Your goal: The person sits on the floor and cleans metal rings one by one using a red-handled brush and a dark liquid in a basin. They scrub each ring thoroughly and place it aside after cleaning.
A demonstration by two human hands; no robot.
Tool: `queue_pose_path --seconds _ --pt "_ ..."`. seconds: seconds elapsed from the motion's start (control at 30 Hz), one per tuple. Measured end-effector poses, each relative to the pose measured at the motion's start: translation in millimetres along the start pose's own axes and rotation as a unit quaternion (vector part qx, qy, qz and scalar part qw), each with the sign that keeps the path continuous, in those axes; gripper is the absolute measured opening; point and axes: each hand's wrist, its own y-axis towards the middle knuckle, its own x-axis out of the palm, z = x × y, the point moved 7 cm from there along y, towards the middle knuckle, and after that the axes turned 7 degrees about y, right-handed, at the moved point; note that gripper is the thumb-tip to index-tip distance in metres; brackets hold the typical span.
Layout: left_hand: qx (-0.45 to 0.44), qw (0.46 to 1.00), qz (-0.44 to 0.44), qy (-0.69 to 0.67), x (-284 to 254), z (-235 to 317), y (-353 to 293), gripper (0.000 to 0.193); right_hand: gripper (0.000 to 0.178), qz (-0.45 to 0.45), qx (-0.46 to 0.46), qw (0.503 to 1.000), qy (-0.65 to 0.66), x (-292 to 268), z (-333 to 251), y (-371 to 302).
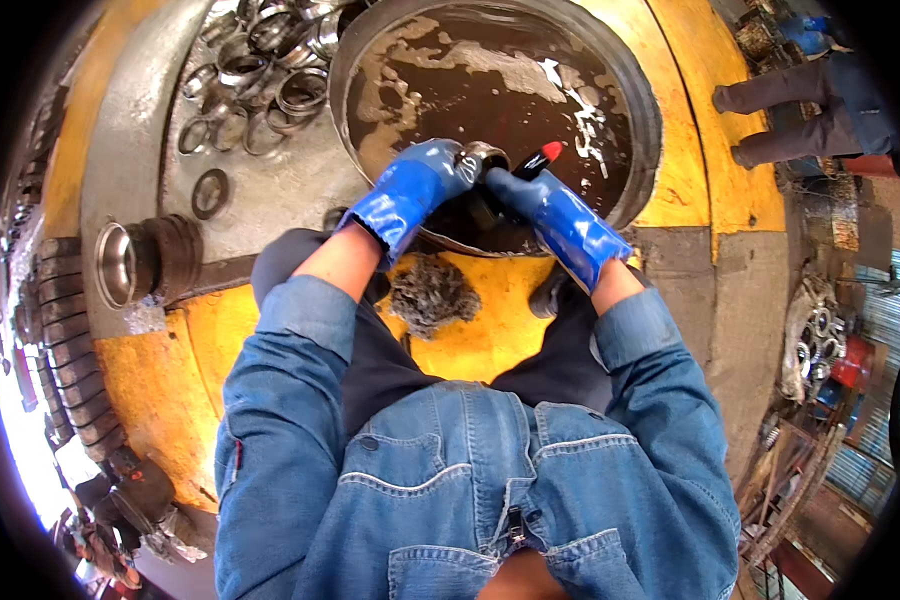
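Both hands wear blue rubber gloves and meet over the near side of a wide round basin [652,130] of murky brown liquid [450,95]. My left hand [410,190] is closed around a shiny metal ring [484,155]. In my right hand [562,212] is a black-handled tool with a red end [544,158]; its working end is hidden near the ring, so its kind does not show. Pale foam floats on the liquid. Below the basin, between my legs, lies a grey matted clump [431,296] of what looks like rag or fibre.
Many loose metal rings [270,85] are heaped left of the basin, with one flat ring [209,193] apart. A row of larger rings [135,262] stands at the left edge. Another person's legs [785,115] are at upper right. More rings [820,335] lie at far right.
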Motion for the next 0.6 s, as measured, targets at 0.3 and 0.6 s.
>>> queue_pose_path --seconds 0.3,0.6 --pt "-0.033 0.996 0.064 0.057 3.6 11.4 -23.4 0.069 0.040 -0.017 -0.119 0.881 -0.457 13.9 9.2 12.8" --pt "0.041 0.993 0.005 0.109 -1.2 26.2 22.5 0.058 0.025 -0.084 0.012 0.920 0.382 -10.6 42.4 22.5"
